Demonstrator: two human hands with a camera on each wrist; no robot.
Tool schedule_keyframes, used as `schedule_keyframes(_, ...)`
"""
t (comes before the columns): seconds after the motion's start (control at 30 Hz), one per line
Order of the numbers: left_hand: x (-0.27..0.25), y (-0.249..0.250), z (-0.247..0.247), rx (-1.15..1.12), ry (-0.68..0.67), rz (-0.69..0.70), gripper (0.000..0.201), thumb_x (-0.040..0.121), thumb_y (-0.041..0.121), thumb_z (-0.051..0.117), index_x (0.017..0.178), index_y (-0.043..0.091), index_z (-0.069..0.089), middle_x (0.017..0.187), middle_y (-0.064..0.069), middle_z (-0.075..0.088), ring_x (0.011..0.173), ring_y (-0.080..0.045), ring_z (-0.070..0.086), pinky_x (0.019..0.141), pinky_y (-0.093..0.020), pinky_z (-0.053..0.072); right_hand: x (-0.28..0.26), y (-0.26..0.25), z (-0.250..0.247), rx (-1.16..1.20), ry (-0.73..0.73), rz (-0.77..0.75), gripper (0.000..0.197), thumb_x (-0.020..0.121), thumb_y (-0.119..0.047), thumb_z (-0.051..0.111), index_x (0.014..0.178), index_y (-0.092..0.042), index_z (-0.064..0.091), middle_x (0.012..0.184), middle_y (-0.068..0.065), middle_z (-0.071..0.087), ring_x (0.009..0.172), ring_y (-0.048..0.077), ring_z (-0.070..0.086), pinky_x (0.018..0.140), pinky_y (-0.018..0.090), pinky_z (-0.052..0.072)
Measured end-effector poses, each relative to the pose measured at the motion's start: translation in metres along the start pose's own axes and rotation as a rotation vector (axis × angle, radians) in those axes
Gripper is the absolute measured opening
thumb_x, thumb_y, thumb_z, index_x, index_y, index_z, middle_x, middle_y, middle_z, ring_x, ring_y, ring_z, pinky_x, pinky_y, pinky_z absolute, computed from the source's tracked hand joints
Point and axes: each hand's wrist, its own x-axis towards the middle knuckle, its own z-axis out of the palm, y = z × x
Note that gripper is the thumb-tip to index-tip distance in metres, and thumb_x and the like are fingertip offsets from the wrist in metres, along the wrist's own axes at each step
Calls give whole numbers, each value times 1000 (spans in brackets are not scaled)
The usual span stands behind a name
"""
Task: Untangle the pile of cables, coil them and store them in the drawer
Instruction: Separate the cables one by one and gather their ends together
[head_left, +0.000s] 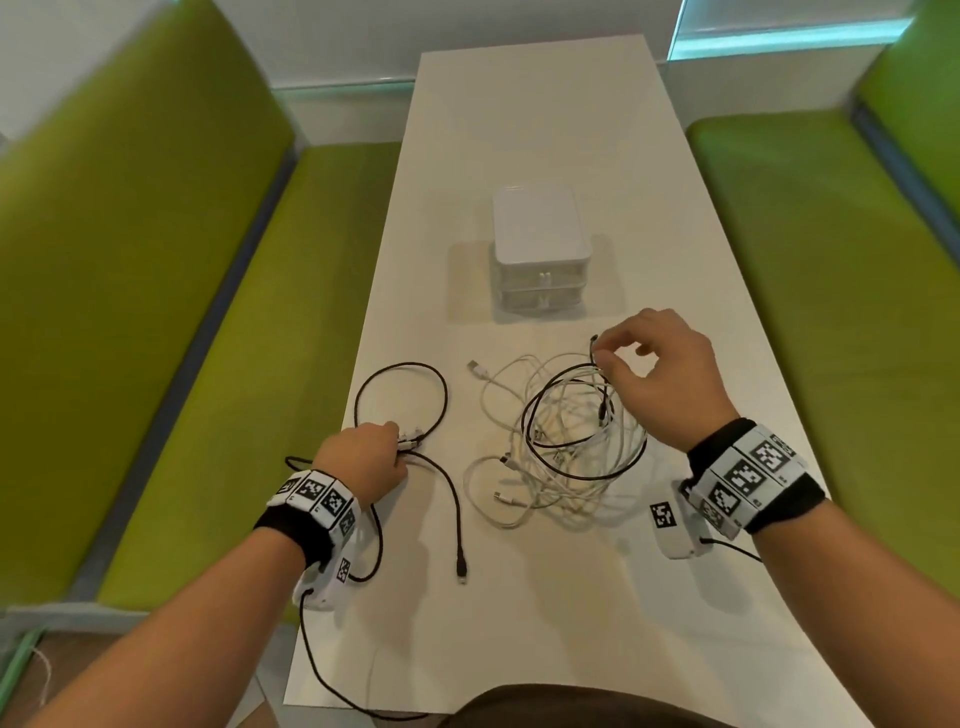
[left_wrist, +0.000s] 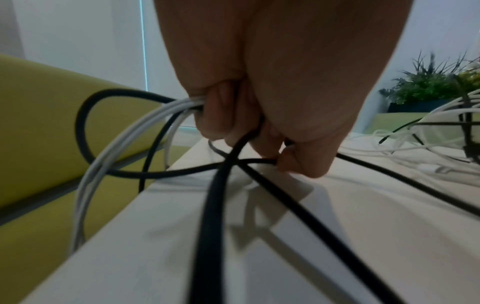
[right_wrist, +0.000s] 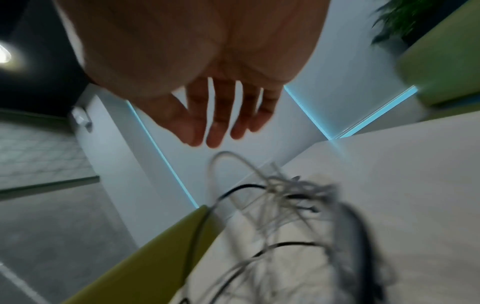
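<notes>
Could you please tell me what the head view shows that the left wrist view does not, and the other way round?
Only the head view shows the drawer box, its drawers closed, and the right hand pinching a black cable end above the tangled pile. Only the left wrist view shows a potted plant and the fingers curled round black and white strands. Both show the left hand gripping cables on the white table.

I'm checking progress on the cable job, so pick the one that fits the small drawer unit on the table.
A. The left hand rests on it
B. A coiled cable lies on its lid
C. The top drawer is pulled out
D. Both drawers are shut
D: in the head view the drawer unit shows both fronts flush, its lid bare, while the left hand grips black cable nearer the person.
</notes>
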Motion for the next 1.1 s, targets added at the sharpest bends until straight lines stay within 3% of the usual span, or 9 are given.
schedule_keyframes(0.07,-2,-13,-2,35,-51,-37,19,89,37,52,95,20,51,84,1,57,75,-21,59,63,-30,51,-8,-27,5,195,-80,-32,8,86,-12,75,86,-20,74,83,-7,69,80,16,61,73,27,50)
schedule_keyframes(0.13,-3,-37,-7,32,-80,-120,17,87,37,56,90,20,55,81,1,58,73,-20,60,65,-31,54,-21,-48,23,278,-381,20,7,87,-15,75,92,-20,76,87,-6,72,75,10,65,72,21,52)
schedule_keyframes(0.27,-10,-100,-26,142,-95,-349,16,91,28,59,80,18,61,74,-1,61,64,-17,60,61,-29,51,-49,-32,81,-171,-748,-39,44,93,-27,66,135,-19,57,124,-1,54,96,17,62,88,33,51)
schedule_keyframes(0.33,-16,-124,-36,156,-72,-421,14,94,23,58,82,16,62,74,-2,61,65,-19,61,62,-32,51,-54,-16,96,-314,-746,-28,48,96,-21,60,141,-15,46,130,4,44,97,27,62,82,40,53)
schedule_keyframes(0.47,-21,-127,-52,-65,91,-402,20,90,40,63,91,20,64,74,-5,61,66,-26,62,60,-33,55,-47,-1,106,-470,-725,-89,18,98,-7,55,113,-9,63,118,8,50,88,28,63,68,34,43)
schedule_keyframes(0.57,-21,-92,-68,-330,210,-321,30,96,39,59,77,17,64,66,-10,61,57,-26,59,48,-27,43,-38,-6,95,-320,-688,-74,15,97,-10,61,108,-10,71,107,6,57,94,26,64,78,34,49)
schedule_keyframes(0.67,-19,-53,-81,-465,306,-174,27,95,36,62,78,15,64,71,-5,58,63,-23,56,52,-30,38,-25,-23,68,-46,-456,27,15,92,-12,70,106,-17,73,87,-4,63,80,6,62,75,21,47)
schedule_keyframes(0.8,-12,-41,-85,-494,138,-81,29,77,39,83,90,25,62,86,1,56,70,-16,56,58,-29,42,-14,-41,32,317,-213,123,16,86,-7,77,97,-17,72,71,-6,66,62,9,65,63,14,50)
schedule_keyframes(1.1,-4,-88,-40,-534,63,-316,22,92,38,68,101,17,66,72,-6,64,61,-20,58,51,-27,40,-20,-21,36,179,-385,125,12,88,-17,77,99,-22,74,75,-9,68,64,3,62,67,16,46)
